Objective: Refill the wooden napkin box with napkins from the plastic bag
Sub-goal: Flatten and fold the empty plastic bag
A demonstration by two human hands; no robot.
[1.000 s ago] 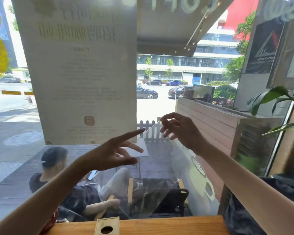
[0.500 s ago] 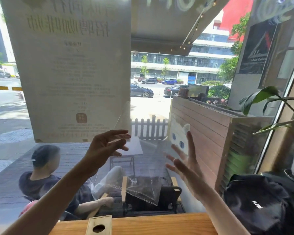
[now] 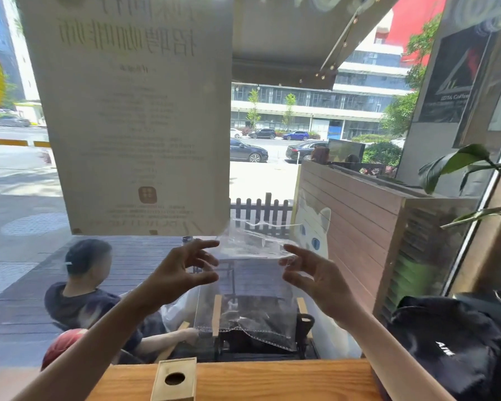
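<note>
A clear plastic bag (image 3: 245,311) hangs in the air in front of the window, and I can see nothing inside it. My left hand (image 3: 182,273) is raised at the bag's upper left edge, with thumb and curled fingers pinching it. At the upper right edge my right hand (image 3: 311,277) holds the bag with curled fingertips. The bag's open top is crumpled between the two hands. Below my left arm, the wooden napkin box (image 3: 174,379) stands on the counter (image 3: 287,380), with a round hole in its top.
A window pane with a large paper poster (image 3: 133,117) stands right behind the counter. A black backpack (image 3: 457,345) lies at the counter's right end, with plant leaves (image 3: 451,163) above it. Outside, a person sits at a table.
My right hand has come up from lower right to the bag's right edge. My left hand dropped a little. The bag now hangs spread between both hands.
</note>
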